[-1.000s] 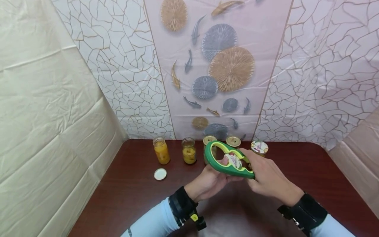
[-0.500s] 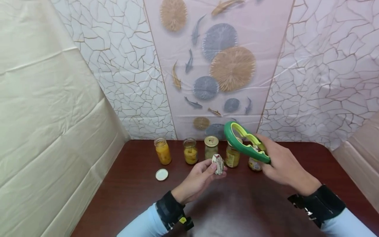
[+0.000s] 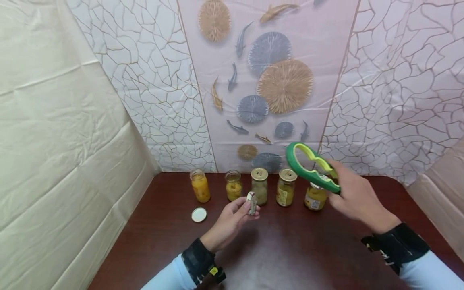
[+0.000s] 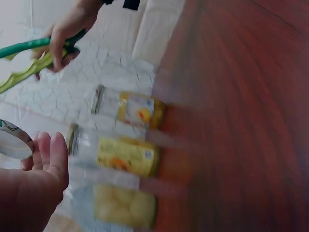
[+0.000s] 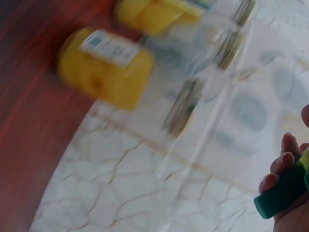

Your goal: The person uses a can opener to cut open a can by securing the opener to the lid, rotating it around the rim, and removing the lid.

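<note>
In the head view my left hand [image 3: 232,220] pinches a round jar lid [image 3: 251,203] edge-on above the table, between thumb and fingers. The lid's pale inner side [image 4: 14,143] shows in the left wrist view. My right hand [image 3: 357,197] grips the handle end of a green jar opener [image 3: 308,171], raised above the rightmost jar [image 3: 316,198] and partly in front of its top. Two uncovered jars stand at the left: one with orange-yellow fruit [image 3: 201,188], the other with yellow pieces [image 3: 233,187]. Between them and the rightmost jar stand two lidded jars, one pale [image 3: 259,188], one yellow [image 3: 286,190].
A loose lid [image 3: 199,214] lies white side up in front of the leftmost jar. The dark red-brown table [image 3: 282,249] meets a patterned cloth backdrop [image 3: 174,121] behind the jar row. A beige cloth [image 3: 72,161] hangs at the left.
The jar opener and the lid, together a second ago, have come apart. My right hand carried the opener right and up; my left hand drew the lid to the left.
</note>
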`<state>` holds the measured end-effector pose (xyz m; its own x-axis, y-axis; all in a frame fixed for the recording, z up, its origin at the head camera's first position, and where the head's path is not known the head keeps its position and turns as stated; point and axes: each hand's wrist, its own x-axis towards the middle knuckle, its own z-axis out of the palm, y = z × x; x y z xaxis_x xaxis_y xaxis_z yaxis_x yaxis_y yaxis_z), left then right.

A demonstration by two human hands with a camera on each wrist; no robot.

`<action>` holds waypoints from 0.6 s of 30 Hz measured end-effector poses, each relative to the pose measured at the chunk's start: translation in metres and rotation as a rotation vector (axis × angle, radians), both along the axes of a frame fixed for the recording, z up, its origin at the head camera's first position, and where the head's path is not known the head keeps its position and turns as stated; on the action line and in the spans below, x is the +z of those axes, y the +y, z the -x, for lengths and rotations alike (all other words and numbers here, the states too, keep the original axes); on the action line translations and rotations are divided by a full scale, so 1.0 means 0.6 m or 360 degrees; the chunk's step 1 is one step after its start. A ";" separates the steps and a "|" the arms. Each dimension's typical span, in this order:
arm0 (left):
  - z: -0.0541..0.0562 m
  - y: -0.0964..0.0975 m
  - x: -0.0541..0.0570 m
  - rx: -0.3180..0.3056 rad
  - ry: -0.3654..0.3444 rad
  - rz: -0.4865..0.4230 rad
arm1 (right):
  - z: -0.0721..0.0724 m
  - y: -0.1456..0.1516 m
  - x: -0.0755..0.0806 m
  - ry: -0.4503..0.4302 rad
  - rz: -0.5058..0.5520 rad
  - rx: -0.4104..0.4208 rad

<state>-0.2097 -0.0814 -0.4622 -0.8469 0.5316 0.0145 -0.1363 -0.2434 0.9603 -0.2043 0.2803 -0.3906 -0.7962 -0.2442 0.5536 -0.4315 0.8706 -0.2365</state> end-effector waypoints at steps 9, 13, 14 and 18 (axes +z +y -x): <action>0.004 -0.066 -0.032 0.0280 0.0120 0.0483 | 0.003 0.080 -0.013 -0.0212 0.0140 -0.0308; 0.010 -0.078 -0.036 0.0258 0.0074 0.0509 | 0.008 0.090 -0.017 -0.0201 0.0165 -0.0331; 0.012 -0.080 -0.036 0.0255 0.0081 0.0523 | 0.010 0.092 -0.017 -0.0196 0.0164 -0.0330; 0.021 -0.085 -0.041 0.0313 0.0120 0.0605 | 0.015 0.091 -0.020 -0.0186 0.0153 -0.0308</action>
<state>-0.2224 -0.1325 -0.4868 -0.9367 0.3395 -0.0853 -0.0486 0.1154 0.9921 -0.2132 0.3348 -0.4025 -0.8830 -0.0318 0.4683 -0.2238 0.9055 -0.3606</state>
